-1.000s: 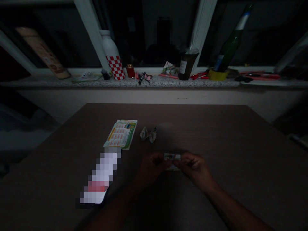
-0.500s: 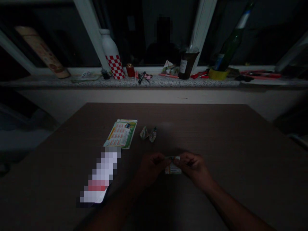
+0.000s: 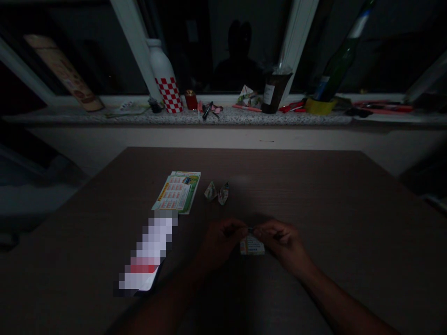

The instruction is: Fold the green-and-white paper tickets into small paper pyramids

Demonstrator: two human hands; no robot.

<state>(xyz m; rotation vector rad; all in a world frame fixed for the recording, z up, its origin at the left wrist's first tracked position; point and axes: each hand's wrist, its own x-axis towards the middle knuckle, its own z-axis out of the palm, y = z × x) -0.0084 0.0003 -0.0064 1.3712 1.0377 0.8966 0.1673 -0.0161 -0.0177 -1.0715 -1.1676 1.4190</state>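
Observation:
Between my two hands is a small printed piece of paper (image 3: 253, 245), pinched along its upper edge, its lower part hanging toward me. My left hand (image 3: 222, 239) grips its left side with thumb and fingers. On the right side, my right hand (image 3: 280, 237) pinches it the same way, and the two thumbs nearly meet. Just beyond my left hand, two small folded paper shapes (image 3: 217, 192) stand side by side. A stack of printed calendar sheets (image 3: 177, 192) lies to their left. Fingers hide the paper's top corners.
A phone (image 3: 148, 253) with a blurred-out screen lies left of my forearm on the wooden table (image 3: 314, 186). Along the granite sill (image 3: 230, 118) stand a checkered bottle (image 3: 167, 88), a dark cup (image 3: 275, 90) with a straw, a green bottle (image 3: 335, 65) and small clutter.
The paper has turned between my fingers: its upper edge is now pinched and a text-covered face hangs lower. Both hands stay in nearly the same place. The view has shifted slightly.

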